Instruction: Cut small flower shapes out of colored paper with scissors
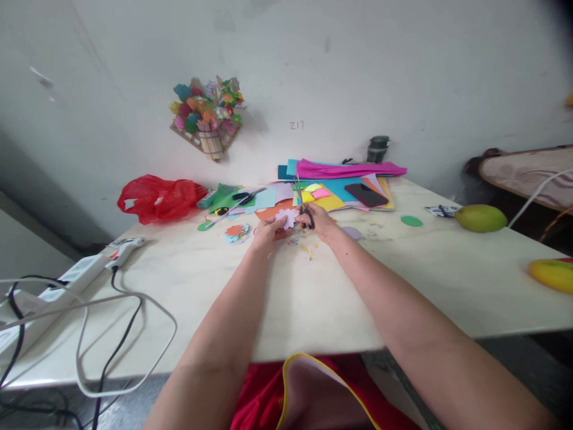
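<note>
Your left hand pinches a lilac paper flower in its fingers, above the counter. Your right hand grips black-handled scissors, blades pointing away from you, just beside it

Looks like matt paper in the lilac cutout at centre; like crinkled, glossy plastic in the red bag, left; like smooth stone in the tabletop, lower centre.

Paper flower — in left hand
</note>
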Demonstrator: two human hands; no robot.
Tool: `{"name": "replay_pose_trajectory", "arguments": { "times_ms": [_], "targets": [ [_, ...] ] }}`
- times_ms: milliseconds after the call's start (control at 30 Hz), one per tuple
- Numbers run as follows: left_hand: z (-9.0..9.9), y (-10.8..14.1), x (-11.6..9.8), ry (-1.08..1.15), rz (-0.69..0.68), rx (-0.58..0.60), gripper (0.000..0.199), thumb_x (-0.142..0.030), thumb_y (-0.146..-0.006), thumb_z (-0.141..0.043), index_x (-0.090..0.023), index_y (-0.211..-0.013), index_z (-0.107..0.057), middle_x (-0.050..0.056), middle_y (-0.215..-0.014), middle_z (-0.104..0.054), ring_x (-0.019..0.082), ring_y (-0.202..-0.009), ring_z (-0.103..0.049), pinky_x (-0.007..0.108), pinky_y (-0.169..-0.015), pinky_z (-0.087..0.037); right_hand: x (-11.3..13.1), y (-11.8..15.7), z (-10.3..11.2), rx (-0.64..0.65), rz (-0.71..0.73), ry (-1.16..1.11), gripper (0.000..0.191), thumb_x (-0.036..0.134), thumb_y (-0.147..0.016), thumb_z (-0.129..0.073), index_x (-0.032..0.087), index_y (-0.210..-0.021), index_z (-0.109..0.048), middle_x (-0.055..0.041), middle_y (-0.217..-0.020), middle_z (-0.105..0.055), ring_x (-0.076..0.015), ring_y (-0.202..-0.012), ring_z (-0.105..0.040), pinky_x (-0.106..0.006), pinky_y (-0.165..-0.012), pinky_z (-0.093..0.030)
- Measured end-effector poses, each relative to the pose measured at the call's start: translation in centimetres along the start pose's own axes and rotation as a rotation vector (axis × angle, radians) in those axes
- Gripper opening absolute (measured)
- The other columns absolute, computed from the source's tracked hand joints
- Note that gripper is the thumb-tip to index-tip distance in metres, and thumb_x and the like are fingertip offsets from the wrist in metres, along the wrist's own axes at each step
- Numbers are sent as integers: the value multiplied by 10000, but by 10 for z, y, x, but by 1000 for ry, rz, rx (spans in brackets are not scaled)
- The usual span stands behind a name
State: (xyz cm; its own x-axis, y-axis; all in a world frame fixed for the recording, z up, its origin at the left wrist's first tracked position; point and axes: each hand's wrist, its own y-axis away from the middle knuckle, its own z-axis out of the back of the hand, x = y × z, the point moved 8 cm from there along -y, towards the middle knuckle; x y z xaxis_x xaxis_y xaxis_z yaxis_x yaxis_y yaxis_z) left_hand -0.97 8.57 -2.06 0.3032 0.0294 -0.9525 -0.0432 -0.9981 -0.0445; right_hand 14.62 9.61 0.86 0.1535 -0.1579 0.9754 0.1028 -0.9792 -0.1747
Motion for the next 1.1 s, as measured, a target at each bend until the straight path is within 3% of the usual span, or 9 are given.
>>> {"name": "replay_pose_trajectory", "arguments": {
  "times_ms": [500, 633, 733, 800, 933, 1100],
  "targets": [
    [2, -2, -1, 42, -31, -46, 492, -363, -499, -1033, -152, -768, -679, -13, -674, -686, 110, -596, -643, 242, -629, -564, -3, 0, -6, 51, 8, 6, 418, 321, -519, -882, 209, -825, -621, 57, -561, -570, -113, -503, -525, -198, -424, -290],
    [2, -2, -5, 51, -75, -49, 622, -311, -521, -991, -169, -1064, -724, -21, -732, -724, 134, -626, -677, 279, -680, -575, -3, -2, 0, 4, 3, -11, 397, 283, -520, -864, 204, -832, -631, 59, -555, -562, -111, -483, -519, -195, -407, -268],
    [4, -1, -11, 52, -97, -68, 790, -287, -605, -892, -192, -1354, -658, -55, -689, -687, 143, -632, -684, 303, -732, -591, -3, -3, 6, -41, -7, -58, 351, 244, -519, -802, 201, -820, -626, 36, -582, -606, -107, -486, -521, -191, -393, -246],
    [5, -1, -14, 56, -84, -68, 804, -249, -637, -798, -197, -1420, -628, -61, -662, -661, 151, -637, -692, 305, -740, -595, -4, -4, 9, -57, -15, -86, 327, 231, -520, -764, 203, -812, -620, 22, -594, -631, -107, -491, -524, -187, -384, -236],
    [3, -3, -17, 25, -102, -38, 688, -183, -614, -672, -188, -1300, -711, 7, -816, -718, 173, -744, -736, 316, -785, -597, -4, -4, 12, -62, -25, -108, 302, 229, -521, -744, 211, -788, -604, 24, -573, -622, -110, -493, -522, -181, -369, -230],
    [0, -4, -17, -92, -178, -22, 578, -142, -592, -703, -220, -1163, -751, 54, -1060, -738, 190, -909, -735, 350, -883, -591, -6, -5, 13, -59, -46, -118, 298, 217, -528, -756, 209, -779, -595, 26, -561, -607, -115, -489, -523, -181, -360, -232]
  ]
}}
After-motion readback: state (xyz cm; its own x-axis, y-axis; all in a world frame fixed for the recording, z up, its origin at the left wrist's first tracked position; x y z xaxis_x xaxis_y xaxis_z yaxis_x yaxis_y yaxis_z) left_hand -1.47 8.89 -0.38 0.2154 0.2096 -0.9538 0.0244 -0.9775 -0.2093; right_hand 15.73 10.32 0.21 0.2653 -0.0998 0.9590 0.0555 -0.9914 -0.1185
